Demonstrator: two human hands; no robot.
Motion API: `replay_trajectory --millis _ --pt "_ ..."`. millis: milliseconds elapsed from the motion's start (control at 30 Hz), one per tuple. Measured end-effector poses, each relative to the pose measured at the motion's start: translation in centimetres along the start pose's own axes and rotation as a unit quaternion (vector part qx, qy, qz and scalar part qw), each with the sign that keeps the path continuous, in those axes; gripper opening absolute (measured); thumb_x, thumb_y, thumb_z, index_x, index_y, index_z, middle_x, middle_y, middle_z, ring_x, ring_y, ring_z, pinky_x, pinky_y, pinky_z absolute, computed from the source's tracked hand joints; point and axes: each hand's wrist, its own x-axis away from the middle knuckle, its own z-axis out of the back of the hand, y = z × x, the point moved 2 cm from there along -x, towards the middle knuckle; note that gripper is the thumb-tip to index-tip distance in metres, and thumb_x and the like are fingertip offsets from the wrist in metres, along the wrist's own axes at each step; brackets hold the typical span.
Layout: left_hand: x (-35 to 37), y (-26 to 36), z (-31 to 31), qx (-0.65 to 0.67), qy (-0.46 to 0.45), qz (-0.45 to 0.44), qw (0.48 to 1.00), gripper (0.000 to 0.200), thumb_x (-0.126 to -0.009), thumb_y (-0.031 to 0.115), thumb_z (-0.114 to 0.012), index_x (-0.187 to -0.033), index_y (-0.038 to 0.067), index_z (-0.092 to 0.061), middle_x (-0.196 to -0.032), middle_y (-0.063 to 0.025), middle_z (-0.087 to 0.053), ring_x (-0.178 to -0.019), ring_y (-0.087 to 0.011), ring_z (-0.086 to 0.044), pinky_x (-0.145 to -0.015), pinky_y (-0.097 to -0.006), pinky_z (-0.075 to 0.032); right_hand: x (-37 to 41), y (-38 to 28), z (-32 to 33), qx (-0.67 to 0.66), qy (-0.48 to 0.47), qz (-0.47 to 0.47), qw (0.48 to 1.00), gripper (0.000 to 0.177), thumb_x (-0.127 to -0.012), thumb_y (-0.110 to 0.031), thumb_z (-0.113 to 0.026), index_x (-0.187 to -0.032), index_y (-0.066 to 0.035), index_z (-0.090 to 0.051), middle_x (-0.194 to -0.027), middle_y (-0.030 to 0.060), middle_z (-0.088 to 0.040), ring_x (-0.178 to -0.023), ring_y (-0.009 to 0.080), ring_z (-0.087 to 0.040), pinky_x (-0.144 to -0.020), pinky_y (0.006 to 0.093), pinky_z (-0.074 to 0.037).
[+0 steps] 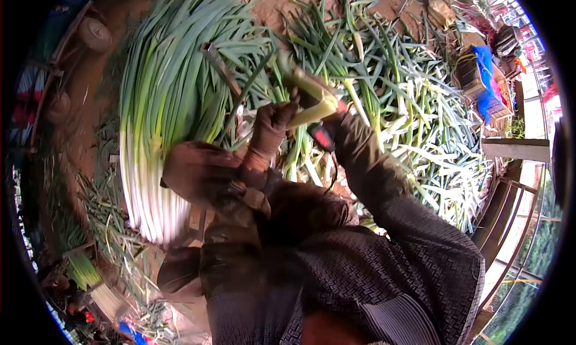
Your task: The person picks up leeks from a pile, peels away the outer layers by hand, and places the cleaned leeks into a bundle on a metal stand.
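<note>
My left hand point(273, 124), in a brown glove, is closed around a pale green leek piece point(318, 109) near the centre. My right hand point(339, 109) is at the other side of that piece, where the leaf bends; its fingers are mostly hidden by the leaf and blurred. A black and red object point(322, 137) sits by my right wrist. To the left of my hands lies a big bundle of leeks point(162, 105), white ends toward me and green leaves away.
Loose leek leaves and peelings point(420, 129) cover the ground to the right. A crate with blue plastic point(483, 84) stands at the upper right. Near the right edge are a wooden beam point(516, 149) and railings. A small wheel point(95, 34) shows at the upper left.
</note>
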Motion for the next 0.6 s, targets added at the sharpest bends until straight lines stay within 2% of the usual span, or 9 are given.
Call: replay_trajectory --millis 33,67,100,267,333,367,400,500,600 --pt "-0.3 0.0 -0.6 -0.032 0.009 -0.006 0.999 0.036 -0.093 0.035 -0.066 -0.086 0.000 -0.070 -0.058 -0.0031 -0.057 -0.053 -0.0091 -0.055 -0.050 -0.0249 -0.041 1.1 0.0 -0.6 0.181 -0.054 0.044 0.981 0.033 -0.089 -0.019 -0.065 -0.117 -0.003 -0.063 -0.095 0.0100 -0.069 -0.079 0.0243 -0.066 -0.069 0.0332 -0.054" --pt "-1.0 -3.3 -1.1 -0.195 0.104 -0.270 0.937 0.032 -0.090 0.031 -0.068 -0.090 -0.001 -0.069 -0.061 -0.0065 -0.061 -0.055 -0.0147 -0.058 -0.053 -0.0291 -0.045 2.2 0.0 -1.1 0.349 -0.090 0.105 0.927 0.039 -0.085 -0.018 -0.069 -0.120 -0.004 -0.063 -0.097 0.0094 -0.070 -0.083 0.0239 -0.067 -0.072 0.0331 -0.055" --pt "-0.3 -0.3 -1.6 -0.183 0.066 -0.087 0.977 0.028 -0.089 0.028 -0.070 -0.095 0.001 -0.070 -0.066 -0.0088 -0.064 -0.059 -0.0183 -0.059 -0.059 -0.0329 -0.048 3.3 0.4 -1.6 0.316 -0.100 -0.007 0.943 0.044 -0.081 -0.018 -0.073 -0.121 -0.004 -0.063 -0.100 0.0092 -0.070 -0.087 0.0230 -0.067 -0.075 0.0330 -0.055" --pt "0.8 5.3 -4.7 -0.370 0.066 -0.264 0.888 0.022 -0.085 0.034 -0.070 -0.078 0.014 -0.072 -0.062 -0.0080 -0.065 -0.054 -0.0221 -0.062 -0.054 -0.0355 -0.048 8.3 1.6 0.1 0.146 -0.132 -0.202 0.960 0.020 -0.079 -0.009 -0.073 -0.098 -0.002 -0.068 -0.106 0.0098 -0.067 -0.097 0.0189 -0.063 -0.093 0.0318 -0.047" --pt "1.4 7.1 -7.1 -0.390 -0.045 -0.250 0.885 0.016 -0.083 0.029 -0.073 -0.078 0.014 -0.073 -0.063 -0.0024 -0.068 -0.054 -0.0171 -0.063 -0.052 -0.0330 -0.049 9.8 -5.3 -0.6 0.311 -0.042 -0.143 0.939 0.021 -0.090 -0.018 -0.063 -0.106 -0.004 -0.064 -0.099 0.0091 -0.067 -0.089 0.0207 -0.064 -0.080 0.0322 -0.053" --pt "1.9 9.9 -9.7 -0.170 -0.048 -0.292 0.940 0.019 -0.085 0.031 -0.071 -0.077 0.013 -0.072 -0.070 -0.0030 -0.070 -0.056 -0.0178 -0.064 -0.054 -0.0338 -0.050 10.8 -6.5 0.9 0.392 0.001 -0.107 0.914 0.021 -0.094 -0.022 -0.060 -0.107 -0.006 -0.062 -0.096 0.0086 -0.067 -0.086 0.0216 -0.064 -0.075 0.0329 -0.054" --pt "1.4 10.0 -11.7 -0.016 -0.113 -0.357 0.927 0.022 -0.085 0.031 -0.069 -0.077 0.011 -0.072 -0.076 -0.0052 -0.070 -0.057 -0.0189 -0.064 -0.057 -0.0355 -0.050 12.5 -6.3 1.3 0.295 0.075 -0.149 0.941 0.025 -0.095 -0.023 -0.059 -0.115 -0.008 -0.058 -0.102 0.0077 -0.065 -0.091 0.0211 -0.063 -0.079 0.0342 -0.053" --pt "3.2 11.2 -19.5 -0.189 -0.176 -0.392 0.883 0.033 -0.084 0.038 -0.070 -0.070 0.009 -0.061 -0.066 -0.0062 -0.061 -0.062 -0.0270 -0.061 -0.066 -0.0397 -0.047 15.5 -10.0 1.8 -0.157 0.357 -0.135 0.911 0.042 -0.098 -0.028 -0.055 -0.138 -0.014 -0.048 -0.120 0.0051 -0.059 -0.106 0.0195 -0.059 -0.093 0.0381 -0.050" --pt "3.3 9.3 -24.4 -0.220 -0.231 -0.350 0.881 0.031 -0.085 0.038 -0.068 -0.088 0.008 -0.059 -0.070 -0.0085 -0.059 -0.066 -0.0278 -0.059 -0.068 -0.0439 -0.045 21.2 -17.1 11.8 -0.136 0.460 0.011 0.877 0.033 -0.101 -0.034 -0.049 -0.122 -0.010 -0.054 -0.101 0.0019 -0.059 -0.087 0.0160 -0.058 -0.074 0.0341 -0.050"
